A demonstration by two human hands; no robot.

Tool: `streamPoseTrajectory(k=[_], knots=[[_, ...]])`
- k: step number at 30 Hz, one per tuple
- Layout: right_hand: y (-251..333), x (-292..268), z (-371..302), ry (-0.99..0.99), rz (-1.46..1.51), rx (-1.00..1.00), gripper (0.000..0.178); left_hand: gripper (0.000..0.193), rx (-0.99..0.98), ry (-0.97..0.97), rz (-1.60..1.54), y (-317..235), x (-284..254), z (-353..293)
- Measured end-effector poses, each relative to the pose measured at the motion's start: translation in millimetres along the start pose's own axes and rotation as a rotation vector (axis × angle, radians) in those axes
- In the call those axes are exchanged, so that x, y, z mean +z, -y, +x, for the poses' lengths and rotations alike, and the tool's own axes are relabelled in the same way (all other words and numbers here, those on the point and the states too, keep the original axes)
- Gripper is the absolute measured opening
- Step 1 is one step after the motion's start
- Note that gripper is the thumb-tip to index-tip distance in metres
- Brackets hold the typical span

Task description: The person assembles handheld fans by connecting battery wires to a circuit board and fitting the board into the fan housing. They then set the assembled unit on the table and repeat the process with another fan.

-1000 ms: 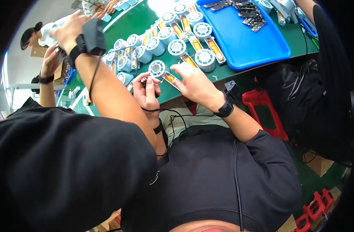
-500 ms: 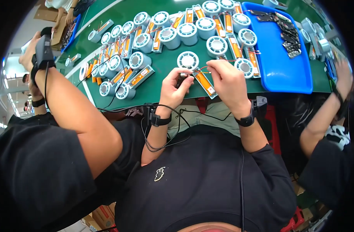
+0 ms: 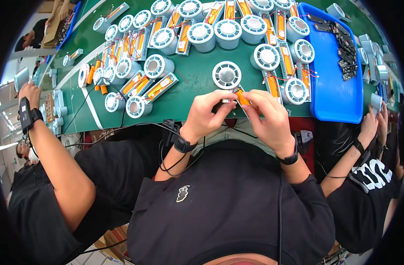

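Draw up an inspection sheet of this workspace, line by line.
Surface: green table, with a white stripe at left.
Job's things: one unit, round and pale blue, set apart, with an orange strip; a small part, mostly hidden.
Clutter: other units in crowded rows; blue tray holding black boards.
Hands: left hand pinches the small part; right hand is at the strip, grip unclear.
Cables: black cables, one down the wearer's chest, others near the left forearm.
Surroundings: a co-worker's hand at far left, others at far right.
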State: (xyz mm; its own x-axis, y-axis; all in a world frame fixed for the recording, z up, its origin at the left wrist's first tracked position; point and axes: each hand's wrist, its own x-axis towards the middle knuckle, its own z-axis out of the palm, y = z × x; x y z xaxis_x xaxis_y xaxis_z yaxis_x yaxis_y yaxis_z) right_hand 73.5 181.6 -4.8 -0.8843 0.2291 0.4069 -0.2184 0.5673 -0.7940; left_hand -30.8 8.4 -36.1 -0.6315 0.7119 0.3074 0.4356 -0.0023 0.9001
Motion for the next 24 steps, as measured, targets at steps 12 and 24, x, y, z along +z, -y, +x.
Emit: streamPoseTrajectory(k=[12, 24], knots=[[-2, 32, 14, -0.115, 0.490, 0.307, 0.034, 0.041, -0.386, -0.055, -0.586, -11, -4, -8], [-2, 27, 29, 0.023, 0.109, 0.136, 0.022, 0.046, -0.268, -0.040, -0.520, -14, -11, -12]])
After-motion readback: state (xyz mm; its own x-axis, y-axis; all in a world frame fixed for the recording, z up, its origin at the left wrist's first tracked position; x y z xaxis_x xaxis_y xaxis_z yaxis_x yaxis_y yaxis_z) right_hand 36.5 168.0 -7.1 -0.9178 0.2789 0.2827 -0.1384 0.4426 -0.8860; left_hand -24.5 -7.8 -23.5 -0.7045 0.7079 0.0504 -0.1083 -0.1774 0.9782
